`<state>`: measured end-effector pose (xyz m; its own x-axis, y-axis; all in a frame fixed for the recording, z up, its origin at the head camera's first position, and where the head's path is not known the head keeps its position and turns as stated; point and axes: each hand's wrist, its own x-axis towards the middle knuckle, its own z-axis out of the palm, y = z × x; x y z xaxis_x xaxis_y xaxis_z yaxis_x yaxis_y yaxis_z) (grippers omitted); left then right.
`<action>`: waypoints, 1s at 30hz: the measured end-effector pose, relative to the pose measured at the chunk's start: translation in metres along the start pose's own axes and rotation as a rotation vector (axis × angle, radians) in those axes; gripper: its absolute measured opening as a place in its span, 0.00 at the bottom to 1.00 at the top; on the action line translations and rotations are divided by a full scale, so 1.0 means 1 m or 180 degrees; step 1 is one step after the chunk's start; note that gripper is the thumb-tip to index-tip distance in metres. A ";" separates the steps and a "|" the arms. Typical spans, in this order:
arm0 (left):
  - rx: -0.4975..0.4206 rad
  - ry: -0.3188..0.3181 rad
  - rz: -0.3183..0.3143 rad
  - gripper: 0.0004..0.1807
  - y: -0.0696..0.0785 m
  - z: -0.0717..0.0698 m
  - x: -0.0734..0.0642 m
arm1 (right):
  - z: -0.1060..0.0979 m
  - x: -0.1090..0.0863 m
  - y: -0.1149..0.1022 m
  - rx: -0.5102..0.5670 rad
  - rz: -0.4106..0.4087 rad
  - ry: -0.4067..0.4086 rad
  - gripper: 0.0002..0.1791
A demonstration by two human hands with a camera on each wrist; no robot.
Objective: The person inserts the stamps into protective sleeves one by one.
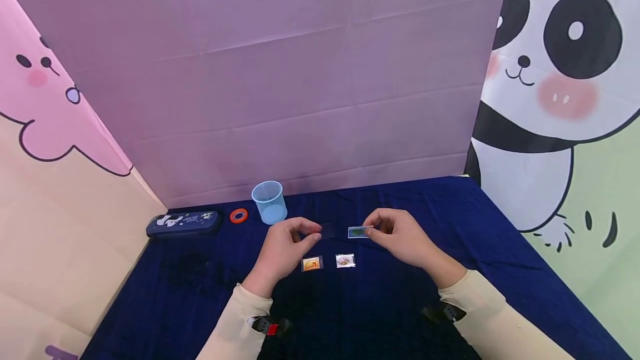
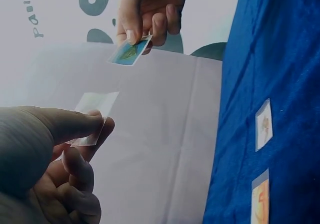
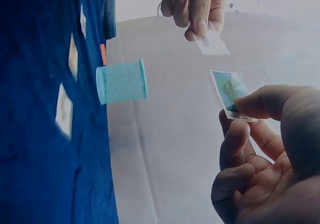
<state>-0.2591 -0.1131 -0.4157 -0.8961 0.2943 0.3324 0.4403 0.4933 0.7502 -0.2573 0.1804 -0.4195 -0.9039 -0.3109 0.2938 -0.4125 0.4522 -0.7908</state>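
Between thumb and fingertips, my left hand (image 1: 290, 246) pinches a small clear plastic sleeve (image 2: 95, 109), hard to see against the dark cloth in the head view. My right hand (image 1: 400, 235) pinches one end of a stamp (image 1: 357, 232) with a white border and a green shape on blue (image 3: 230, 92). Sleeve and stamp are held up facing each other, a short gap apart. Below them on the cloth lie an orange stamp (image 1: 312, 263) in a sleeve and a pale stamp (image 1: 345, 261) in another. A third flat piece (image 3: 83, 22) shows in the right wrist view.
A dark blue cloth (image 1: 225, 276) covers the table. Along its back stand a light blue mesh cup (image 1: 270, 204), a red-orange tape roll (image 1: 238, 215) and a navy pencil case (image 1: 182, 223). Curtains with cartoon animals surround the table.
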 end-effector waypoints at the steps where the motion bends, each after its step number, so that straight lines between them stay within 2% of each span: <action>1: -0.0006 0.0022 0.0006 0.04 0.001 -0.002 -0.001 | 0.001 0.001 -0.002 0.0014 -0.0004 -0.0002 0.03; 8: 0.0051 0.0156 0.0055 0.03 0.002 -0.010 -0.004 | 0.011 0.010 -0.015 0.0095 -0.0064 0.0000 0.04; 13: 0.0005 0.0165 0.0069 0.02 0.002 -0.009 -0.004 | 0.015 0.009 -0.016 0.0154 -0.0029 0.0021 0.04; 19: -0.0029 0.0177 0.0018 0.06 0.003 -0.009 -0.005 | 0.014 0.008 -0.015 0.0126 -0.0005 0.0028 0.03; 30: -0.0003 0.0195 -0.0010 0.03 0.003 -0.007 -0.007 | 0.014 0.007 -0.017 0.0104 -0.0015 0.0058 0.03</action>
<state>-0.2520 -0.1193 -0.4113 -0.8992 0.2421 0.3645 0.4375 0.4935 0.7517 -0.2550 0.1589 -0.4109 -0.9040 -0.2975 0.3070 -0.4131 0.4231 -0.8064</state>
